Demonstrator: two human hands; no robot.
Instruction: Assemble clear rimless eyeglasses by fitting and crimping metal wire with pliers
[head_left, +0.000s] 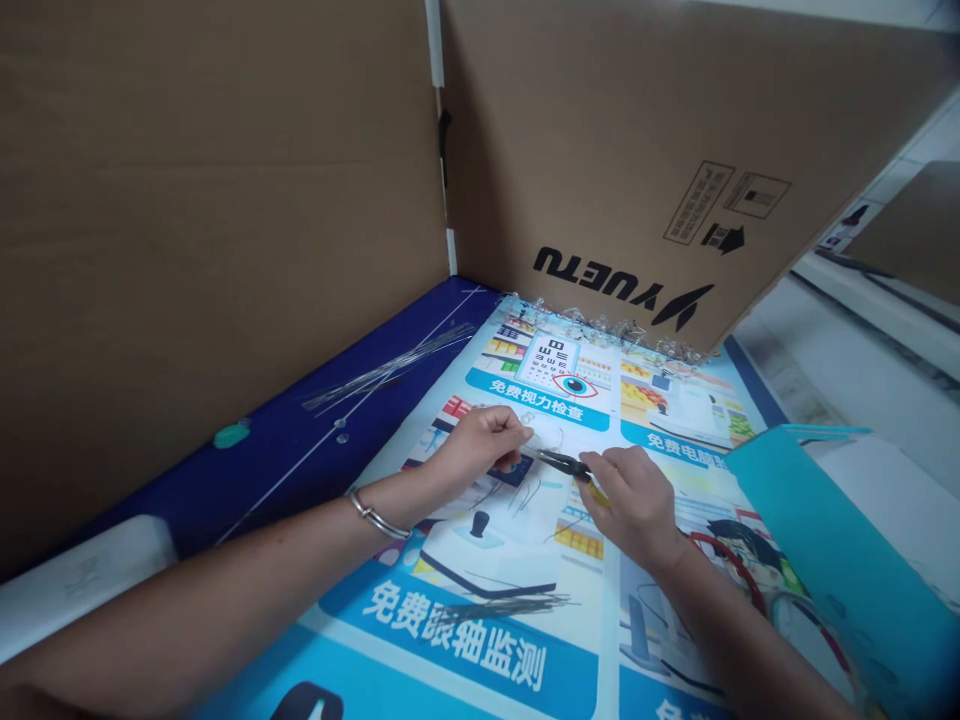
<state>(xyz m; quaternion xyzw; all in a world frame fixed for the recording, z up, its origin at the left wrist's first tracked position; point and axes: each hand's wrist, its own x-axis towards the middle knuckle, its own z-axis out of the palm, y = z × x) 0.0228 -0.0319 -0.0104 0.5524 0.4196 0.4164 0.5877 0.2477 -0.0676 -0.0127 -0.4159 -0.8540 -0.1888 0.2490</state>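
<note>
My right hand (pixel 628 497) is closed round the yellow handles of black-jawed pliers (pixel 559 461), whose tips point left. The fingers of my left hand (pixel 484 447) are pinched together right at the plier tips. What they pinch is too small to name. A silver bracelet (pixel 379 516) circles my left wrist. Below my hands, a bundle of thin wires (pixel 510 606) lies on the printed poster sheet (pixel 472 660).
More long wires (pixel 390 368) lie on the dark blue surface at the left. Clear beaded pieces (pixel 622 330) line the base of the cardboard wall (pixel 615 150). A teal folder (pixel 832 540) stands right, a white box (pixel 90 575) left.
</note>
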